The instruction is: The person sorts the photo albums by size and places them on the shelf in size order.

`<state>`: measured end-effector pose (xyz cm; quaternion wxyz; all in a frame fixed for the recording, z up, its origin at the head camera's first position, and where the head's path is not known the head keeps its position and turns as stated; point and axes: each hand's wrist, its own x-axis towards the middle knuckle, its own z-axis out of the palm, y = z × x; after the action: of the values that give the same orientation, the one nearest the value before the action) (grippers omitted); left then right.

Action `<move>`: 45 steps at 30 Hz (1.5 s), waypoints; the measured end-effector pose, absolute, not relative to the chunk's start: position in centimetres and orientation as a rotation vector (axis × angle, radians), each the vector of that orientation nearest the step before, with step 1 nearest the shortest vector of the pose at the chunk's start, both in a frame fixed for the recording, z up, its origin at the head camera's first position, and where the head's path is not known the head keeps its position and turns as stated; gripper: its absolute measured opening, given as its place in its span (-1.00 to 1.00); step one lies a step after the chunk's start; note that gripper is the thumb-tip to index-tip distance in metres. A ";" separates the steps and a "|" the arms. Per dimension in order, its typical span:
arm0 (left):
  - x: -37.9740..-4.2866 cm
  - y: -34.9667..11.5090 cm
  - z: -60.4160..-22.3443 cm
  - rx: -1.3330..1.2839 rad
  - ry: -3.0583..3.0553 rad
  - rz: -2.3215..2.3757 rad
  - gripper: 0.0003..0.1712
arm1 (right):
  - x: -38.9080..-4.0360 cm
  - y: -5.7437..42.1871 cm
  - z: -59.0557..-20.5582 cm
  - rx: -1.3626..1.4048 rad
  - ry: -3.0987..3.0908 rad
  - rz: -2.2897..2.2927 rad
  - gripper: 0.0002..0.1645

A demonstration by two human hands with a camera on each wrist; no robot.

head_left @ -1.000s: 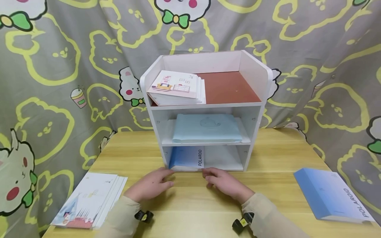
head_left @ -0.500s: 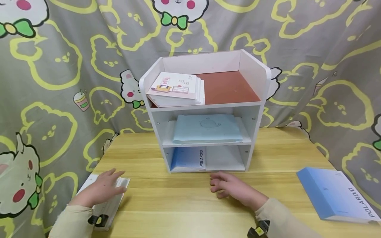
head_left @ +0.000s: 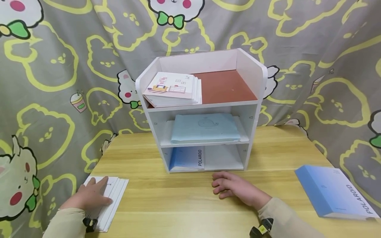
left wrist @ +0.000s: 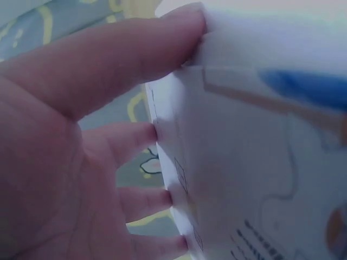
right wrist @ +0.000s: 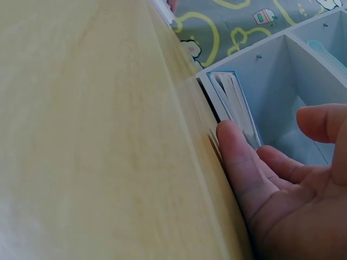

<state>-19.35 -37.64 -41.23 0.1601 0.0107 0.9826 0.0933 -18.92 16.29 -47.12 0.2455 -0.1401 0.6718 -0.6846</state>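
My left hand (head_left: 90,197) lies over a stack of white picture books (head_left: 114,198) at the table's left. In the left wrist view its fingers (left wrist: 143,200) stretch to the edge of the illustrated cover (left wrist: 244,162), and the thumb (left wrist: 135,51) reaches a white edge of the stack; a firm grip cannot be made out. The right hand (head_left: 238,190), loosely curled and holding nothing, rests by the front of the white shelf (head_left: 204,144). Close to it, a blue-and-white POLAROID book (head_left: 187,158) lies in the bottom compartment's left side.
Another thick POLAROID book (head_left: 336,191) lies on the wooden table (head_left: 184,205) at the right. Several picture books (head_left: 172,87) are piled on the shelf's top left. A light blue whale-printed item (head_left: 205,127) fills the middle compartment. A patterned curtain (head_left: 98,82) hangs behind.
My left hand has left the shelf's front, moved left and come down on the white book stack. The right hand has drawn slightly right, away from the POLAROID book in the shelf.
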 end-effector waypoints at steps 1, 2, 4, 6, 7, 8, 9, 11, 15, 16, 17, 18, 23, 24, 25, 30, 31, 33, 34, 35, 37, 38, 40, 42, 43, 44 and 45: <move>-19.4 -37.5 -41.2 0.031 2.811 0.253 0.23 | -18.9 16.3 -47.2 -0.383 1.833 -1.869 -0.29; -19.4 -37.4 -41.3 0.040 2.818 0.230 0.22 | -19.0 16.4 -47.2 -0.383 1.833 -1.868 -0.29; -19.3 -37.1 -41.3 0.062 2.821 0.211 0.19 | -19.0 16.4 -47.2 -0.383 1.835 -1.867 -0.30; -19.1 -36.9 -41.3 0.096 2.821 0.204 0.16 | -19.1 16.4 -47.3 -0.386 1.834 -1.863 -0.31; -18.9 -36.8 -41.4 0.105 2.816 0.208 0.15 | -19.1 16.4 -47.3 -0.389 1.832 -1.859 -0.31; -18.8 -36.6 -41.4 0.112 2.812 0.213 0.14 | -19.1 16.4 -47.4 -0.392 1.828 -1.857 -0.31; -18.6 -36.3 -41.4 0.120 2.811 0.220 0.14 | -19.1 16.4 -47.4 -0.395 1.825 -1.856 -0.31; -18.5 -35.5 -41.4 0.135 2.812 0.217 0.12 | -19.1 16.4 -47.4 -0.398 1.820 -1.856 -0.32; -18.7 -33.1 -41.0 0.157 2.829 0.185 0.13 | -19.1 16.2 -47.5 -0.399 1.817 -1.866 -0.34; -18.7 -32.4 -40.9 0.169 2.833 0.177 0.14 | -19.1 16.2 -47.5 -0.399 1.817 -1.867 -0.34; -18.7 -31.7 -40.8 0.164 2.831 0.177 0.14 | -19.1 16.2 -47.5 -0.400 1.817 -1.867 -0.34; -18.6 -30.9 -40.7 0.164 2.831 0.178 0.15 | -19.0 16.2 -47.4 -0.401 1.817 -1.866 -0.34; -17.7 -26.4 -40.1 0.195 2.838 0.191 0.13 | -18.9 16.1 -47.3 -0.399 1.819 -1.858 -0.34; -17.5 -25.4 -40.1 0.212 2.845 0.186 0.11 | -18.9 16.1 -47.2 -0.398 1.821 -1.857 -0.34; -17.5 -24.5 -40.1 0.242 2.853 0.176 0.09 | -18.9 16.1 -47.1 -0.396 1.823 -1.857 -0.34; -17.3 -19.9 -40.6 0.423 2.913 0.029 0.01 | -18.8 16.1 -46.9 -0.388 1.829 -1.856 -0.34; -17.3 -19.0 -40.7 0.462 2.928 -0.011 0.02 | -18.9 16.1 -46.9 -0.387 1.828 -1.856 -0.34; -17.4 -17.3 -41.1 0.525 2.955 -0.089 0.05 | -18.9 16.1 -46.9 -0.385 1.824 -1.856 -0.34; -17.5 -16.6 -41.3 0.551 2.964 -0.122 0.07 | -18.9 16.1 -46.9 -0.384 1.822 -1.857 -0.34; -17.5 -15.8 -41.4 0.560 2.966 -0.157 0.09 | -18.9 16.1 -46.9 -0.385 1.822 -1.856 -0.34; -17.5 -14.4 -41.4 0.579 2.969 -0.219 0.13 | -18.9 16.1 -46.9 -0.387 1.821 -1.854 -0.35; -17.5 -13.8 -41.5 0.589 2.972 -0.254 0.14 | -18.9 16.1 -46.9 -0.389 1.820 -1.854 -0.35; -17.4 -12.4 -41.5 0.603 2.978 -0.311 0.15 | -18.8 16.1 -46.9 -0.395 1.822 -1.852 -0.34; -17.3 -10.9 -41.5 0.599 2.985 -0.332 0.14 | -18.9 16.2 -46.9 -0.399 1.819 -1.853 -0.34; -17.3 -10.3 -41.6 0.594 2.996 -0.324 0.12 | -18.9 16.3 -46.9 -0.402 1.818 -1.853 -0.34; -17.3 -9.6 -41.6 0.578 3.000 -0.317 0.10 | -18.9 16.3 -46.9 -0.405 1.815 -1.854 -0.34; -17.3 -9.1 -41.5 0.564 3.002 -0.295 0.08 | -19.0 16.3 -46.9 -0.407 1.813 -1.855 -0.34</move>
<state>-17.32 -9.08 -41.54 0.0363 0.1837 0.9776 -0.0959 -18.96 16.33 -46.92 0.2553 -0.1498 0.6677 -0.6831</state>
